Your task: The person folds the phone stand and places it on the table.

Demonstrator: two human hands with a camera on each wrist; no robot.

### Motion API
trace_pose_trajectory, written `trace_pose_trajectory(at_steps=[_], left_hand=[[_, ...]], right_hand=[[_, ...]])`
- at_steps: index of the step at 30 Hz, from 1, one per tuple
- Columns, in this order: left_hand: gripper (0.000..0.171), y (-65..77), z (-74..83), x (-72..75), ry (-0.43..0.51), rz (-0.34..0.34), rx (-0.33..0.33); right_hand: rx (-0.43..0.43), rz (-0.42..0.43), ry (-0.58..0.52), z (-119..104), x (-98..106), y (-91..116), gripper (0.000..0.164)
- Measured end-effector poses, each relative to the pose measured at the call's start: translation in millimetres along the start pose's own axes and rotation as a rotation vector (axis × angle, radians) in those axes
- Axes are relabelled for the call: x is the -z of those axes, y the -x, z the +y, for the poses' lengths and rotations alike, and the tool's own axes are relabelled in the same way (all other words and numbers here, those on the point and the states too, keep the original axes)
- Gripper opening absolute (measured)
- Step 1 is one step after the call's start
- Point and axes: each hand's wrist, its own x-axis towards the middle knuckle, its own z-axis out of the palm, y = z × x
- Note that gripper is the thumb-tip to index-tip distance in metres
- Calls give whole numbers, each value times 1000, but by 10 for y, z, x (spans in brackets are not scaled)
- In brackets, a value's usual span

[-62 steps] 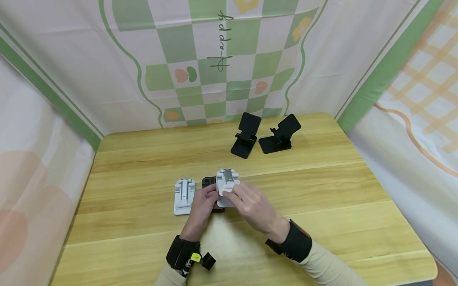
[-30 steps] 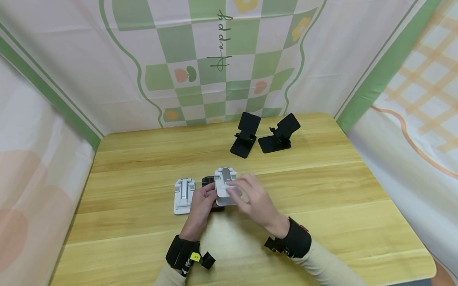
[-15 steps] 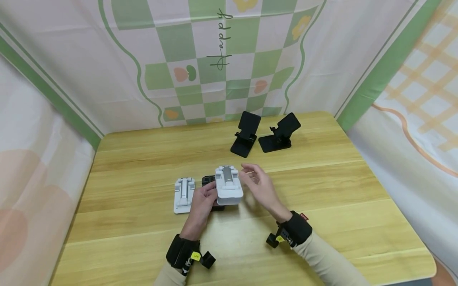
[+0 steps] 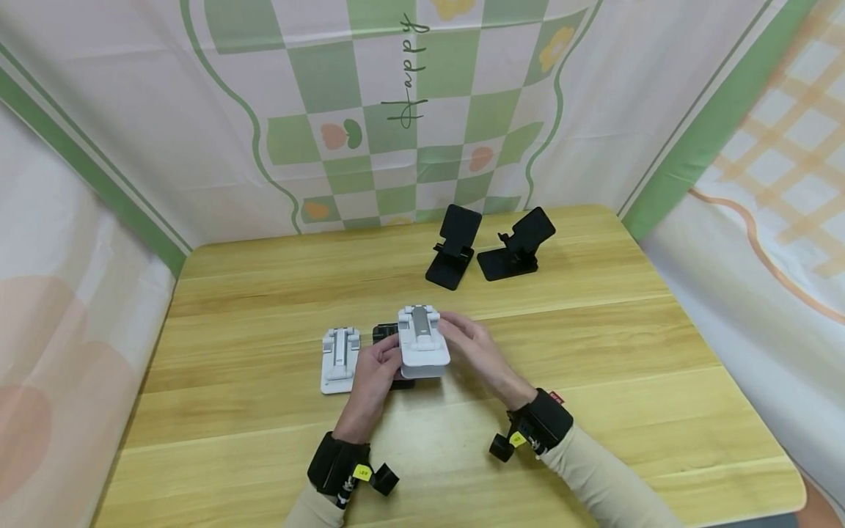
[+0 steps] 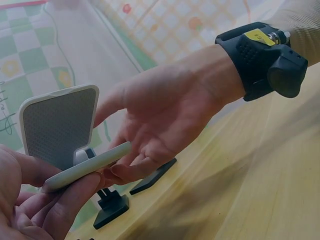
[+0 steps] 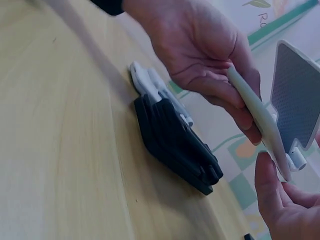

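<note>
My left hand (image 4: 372, 378) grips a white phone stand (image 4: 422, 356) by its left edge, thumb above and fingers beneath the base in the right wrist view. A grey-padded plate (image 5: 62, 122) stands raised over that base. On the stand's far right side is my right hand (image 4: 485, 359), its fingertips pinching the base edge; the plate partly hides them from the head view. Below the held stand lies a folded black phone stand (image 6: 172, 140), mostly covered from above by it and my left hand. Left of my left hand, a folded white phone stand (image 4: 339, 370) lies flat.
Two unfolded black phone stands, a left one (image 4: 455, 246) and a right one (image 4: 518, 249), stand towards the back of the wooden table (image 4: 264, 293). A patterned curtain (image 4: 389, 169) hangs along the table's back edge.
My right hand has let go of the stand's front plate, drawn away to the right, then come back to the stand's right edge. My left hand keeps its grip, nearly unmoved.
</note>
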Motion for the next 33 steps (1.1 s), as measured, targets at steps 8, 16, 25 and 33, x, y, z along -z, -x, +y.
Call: trace_pose_trajectory(at_steps=[8,16,25,33], left_hand=[[46,-14,6,16,2,-23,28],[45,-40,8,48,69,-72,80],[65,-32,18,50,166,-47,92],[56,-16,39,39,113,-44,66]], right_hand=[[-28,-79,-101,-1,-9,0,67],[-32,-88,-120,11,-4,-13,66],[-45,-89,-140,4,-6,-13,68],[-36,-76,-119,-3,-10,-13,66]])
